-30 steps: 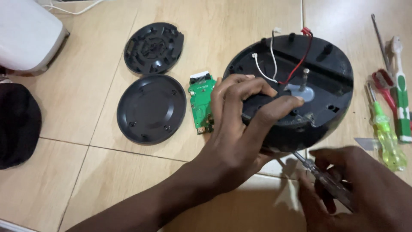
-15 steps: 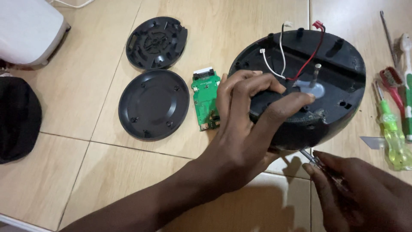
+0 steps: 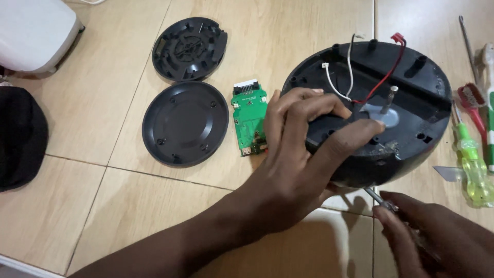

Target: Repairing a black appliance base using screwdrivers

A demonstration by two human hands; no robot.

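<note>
Beige floor tiles (image 3: 288,31) with thin grout lines fill the head view, and everything lies spread on them. The left hand (image 3: 296,154) clamps a black oval housing (image 3: 411,113), fingers curled over its near rim and thumb pressed on its inner face. The housing sits right of centre, tipped so its open side faces up and towards the viewer, its long axis running left to right. A metal shaft (image 3: 389,98) stands up from its middle, with white and red wires (image 3: 383,77) trailing off to the far rim. The right hand (image 3: 437,237), cut off at the bottom corner, closes its grip around a screwdriver (image 3: 380,200); only the metal shank shows, pointing up-left under the housing's near edge, tip hidden. Left of the housing lie a green circuit board (image 3: 250,121) and two round black covers (image 3: 185,123). Green-handled screwdrivers (image 3: 471,159) lie at the right edge.
</note>
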